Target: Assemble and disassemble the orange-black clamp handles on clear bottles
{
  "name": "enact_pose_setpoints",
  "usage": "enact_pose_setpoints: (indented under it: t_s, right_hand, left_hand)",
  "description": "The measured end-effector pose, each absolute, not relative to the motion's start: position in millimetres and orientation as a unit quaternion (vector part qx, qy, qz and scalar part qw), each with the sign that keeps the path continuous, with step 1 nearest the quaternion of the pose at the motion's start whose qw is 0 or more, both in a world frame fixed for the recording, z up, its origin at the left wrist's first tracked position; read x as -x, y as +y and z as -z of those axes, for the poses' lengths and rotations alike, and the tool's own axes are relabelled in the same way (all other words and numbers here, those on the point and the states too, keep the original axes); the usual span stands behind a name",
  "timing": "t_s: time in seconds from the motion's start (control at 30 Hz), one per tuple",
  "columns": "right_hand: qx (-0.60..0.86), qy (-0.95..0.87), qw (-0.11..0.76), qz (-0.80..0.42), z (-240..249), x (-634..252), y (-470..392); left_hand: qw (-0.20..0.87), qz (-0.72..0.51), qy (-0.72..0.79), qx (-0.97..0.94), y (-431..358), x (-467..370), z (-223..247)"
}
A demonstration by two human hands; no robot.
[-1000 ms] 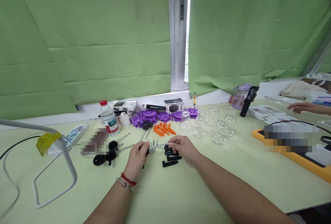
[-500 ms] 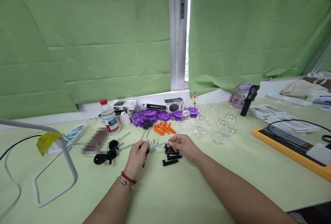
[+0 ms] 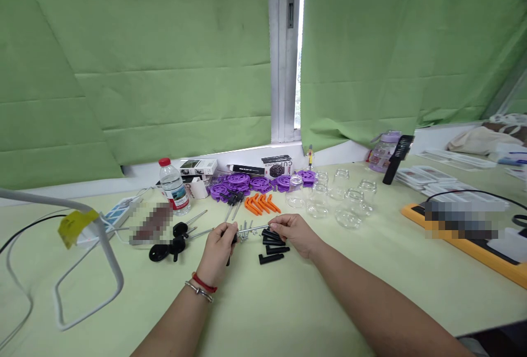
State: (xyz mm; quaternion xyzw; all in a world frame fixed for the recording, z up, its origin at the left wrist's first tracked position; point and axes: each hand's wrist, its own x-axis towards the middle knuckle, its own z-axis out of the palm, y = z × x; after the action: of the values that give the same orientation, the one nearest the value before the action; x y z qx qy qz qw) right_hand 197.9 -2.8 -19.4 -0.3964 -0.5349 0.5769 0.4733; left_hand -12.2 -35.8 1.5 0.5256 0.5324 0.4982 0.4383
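Observation:
My left hand (image 3: 220,244) is closed round a black piece, mostly hidden by the fingers, from which a thin metal rod (image 3: 253,229) runs to the right. The fingertips of my right hand (image 3: 292,233) pinch the far end of that rod; anything small between them is hidden. Just beyond the rod lie several loose screws (image 3: 246,229). Under and beside my right hand rest several black L-shaped plastic pieces (image 3: 272,259). Left of my left hand are black round-ended parts with metal rods (image 3: 178,244), and behind it black-headed rods (image 3: 234,201).
Orange bent pieces (image 3: 261,204) and purple wheel-shaped parts (image 3: 239,182) lie farther back. Several clear jars (image 3: 349,210) stand at the right. A water bottle (image 3: 175,188), a power strip (image 3: 119,211) and a grey metal frame (image 3: 111,261) are on the left. An orange-edged device (image 3: 415,219) lies far right.
Both hands stay almost where they were, still on the rod. My right fingertips have shifted very slightly.

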Motion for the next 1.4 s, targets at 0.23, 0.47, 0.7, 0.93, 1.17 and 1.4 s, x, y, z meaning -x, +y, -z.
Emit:
enact_pose_setpoints:
  t_s: [0.23, 0.47, 0.7, 0.93, 1.17, 1.4]
  right_hand:
    - [0.396, -0.541, 0.473, -0.572, 13, -198, -7]
    - [0.407, -0.574, 0.463, -0.540, 8, -197, -9]
    - [0.423, -0.609, 0.450, -0.498, 16, -195, -6]
    - [0.442, -0.643, 0.417, -0.467, 17, -194, -7]
    - [0.429, -0.671, 0.395, -0.458, 17, -194, -6]
    - [0.437, -0.633, 0.422, -0.480, 15, -191, -8]
  left_hand:
    - [0.441, -0.491, 0.533, -0.529, -38, 10, -5]
    - [0.431, -0.479, 0.546, -0.535, -39, 10, -7]
    - [0.425, -0.487, 0.541, -0.537, -38, 10, -5]
    - [0.438, -0.486, 0.546, -0.524, -38, 9, -5]
    - [0.431, -0.483, 0.550, -0.528, -36, 11, 0]
    - [0.437, -0.495, 0.538, -0.524, -35, 12, 3]
